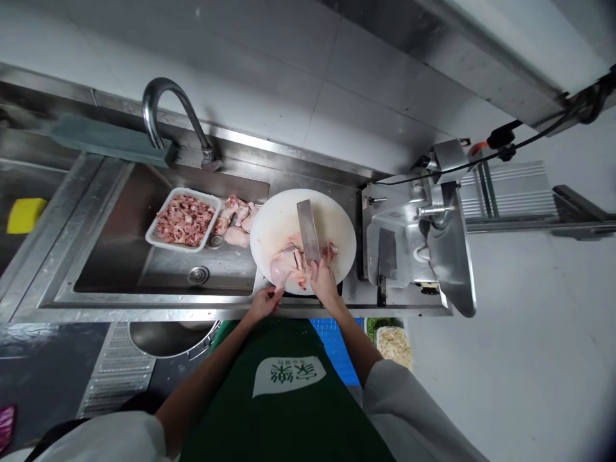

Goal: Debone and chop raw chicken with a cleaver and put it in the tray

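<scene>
A raw chicken piece (283, 266) lies on the near part of a round white cutting board (269, 215). My left hand (264, 301) pinches its near end at the board's front edge. In my right hand (323, 280) is a cleaver (308, 230), its broad blade pointing away from me over the board. The blade is just right of the chicken; whether it touches the flesh I cannot tell. A small reddish scrap (330, 249) sits right of the blade, close to my right fingers.
Left of the board, a sink (158, 279) holds a white basket (152, 239) of cut meat and several chicken pieces (237, 236). A faucet (178, 90) arches above. On the right stand a metal slicer (445, 250) and a second cleaver (387, 253). A cable (529, 140) hangs at upper right.
</scene>
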A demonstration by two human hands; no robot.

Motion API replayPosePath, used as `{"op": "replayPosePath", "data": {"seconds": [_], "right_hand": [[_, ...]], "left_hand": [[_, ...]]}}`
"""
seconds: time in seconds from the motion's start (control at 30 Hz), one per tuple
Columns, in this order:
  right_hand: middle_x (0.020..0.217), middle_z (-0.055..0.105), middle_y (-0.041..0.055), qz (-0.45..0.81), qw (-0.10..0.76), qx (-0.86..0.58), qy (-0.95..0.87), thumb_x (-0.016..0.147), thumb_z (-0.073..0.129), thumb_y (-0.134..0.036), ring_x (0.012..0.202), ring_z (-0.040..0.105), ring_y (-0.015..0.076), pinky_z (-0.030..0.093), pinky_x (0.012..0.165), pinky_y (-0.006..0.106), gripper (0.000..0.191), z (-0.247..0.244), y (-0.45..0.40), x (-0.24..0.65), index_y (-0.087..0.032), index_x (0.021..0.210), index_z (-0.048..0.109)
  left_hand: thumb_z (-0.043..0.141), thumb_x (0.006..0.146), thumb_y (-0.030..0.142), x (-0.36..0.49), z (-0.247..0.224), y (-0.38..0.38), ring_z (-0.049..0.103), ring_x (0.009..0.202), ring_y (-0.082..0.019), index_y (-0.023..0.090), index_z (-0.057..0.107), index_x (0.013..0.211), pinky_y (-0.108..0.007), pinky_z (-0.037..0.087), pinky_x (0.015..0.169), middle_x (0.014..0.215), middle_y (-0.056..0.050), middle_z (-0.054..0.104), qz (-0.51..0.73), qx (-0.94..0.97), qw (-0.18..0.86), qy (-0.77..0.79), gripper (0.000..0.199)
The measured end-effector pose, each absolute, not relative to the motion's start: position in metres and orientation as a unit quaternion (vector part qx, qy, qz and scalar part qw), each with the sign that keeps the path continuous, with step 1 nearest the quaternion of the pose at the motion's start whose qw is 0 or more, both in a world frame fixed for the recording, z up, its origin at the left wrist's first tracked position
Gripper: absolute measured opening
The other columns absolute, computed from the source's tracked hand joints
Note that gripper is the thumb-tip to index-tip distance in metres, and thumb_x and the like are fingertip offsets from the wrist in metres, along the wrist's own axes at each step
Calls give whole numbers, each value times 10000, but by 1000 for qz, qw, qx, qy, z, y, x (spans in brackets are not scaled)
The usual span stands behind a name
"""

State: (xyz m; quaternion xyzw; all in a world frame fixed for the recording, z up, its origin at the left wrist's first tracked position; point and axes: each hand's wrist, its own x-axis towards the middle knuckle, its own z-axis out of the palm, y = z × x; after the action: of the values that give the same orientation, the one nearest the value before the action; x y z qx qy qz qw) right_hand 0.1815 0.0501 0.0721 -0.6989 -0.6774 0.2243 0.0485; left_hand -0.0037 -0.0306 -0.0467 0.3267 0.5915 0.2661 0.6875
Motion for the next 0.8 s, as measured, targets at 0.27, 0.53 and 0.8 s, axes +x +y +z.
{"op": "replayPosePath", "data": {"seconds": [0.27,0.53,0.8], "right_hand": [[973,710,170,282,-51,-705,-649,1033,368,-215,892,698,286,485,756,341,261,79,41,149,-102,1204,530],[917,696,170,171,131,-717,-663,1037,362,-292,904,692,308,502,770,367,324,114,54,144,-92,1237,521],[1128,696,184,259,-6,-680,-686,971,493,-184,1163,613,294,428,1003,396,364,46,74,155,-65,1314,512]], "left_hand": [[627,657,795,-3,-44,-29,515,442,-123,194,535,725,-241,394,411,564,23,570,257,331,688,592,611],[651,670,765,-4,-41,-29,507,433,-123,194,549,727,-238,386,405,538,29,555,256,318,694,593,583],[624,668,802,-8,-46,-29,511,435,-114,189,535,731,-231,397,413,560,14,576,263,330,688,590,623]]}}
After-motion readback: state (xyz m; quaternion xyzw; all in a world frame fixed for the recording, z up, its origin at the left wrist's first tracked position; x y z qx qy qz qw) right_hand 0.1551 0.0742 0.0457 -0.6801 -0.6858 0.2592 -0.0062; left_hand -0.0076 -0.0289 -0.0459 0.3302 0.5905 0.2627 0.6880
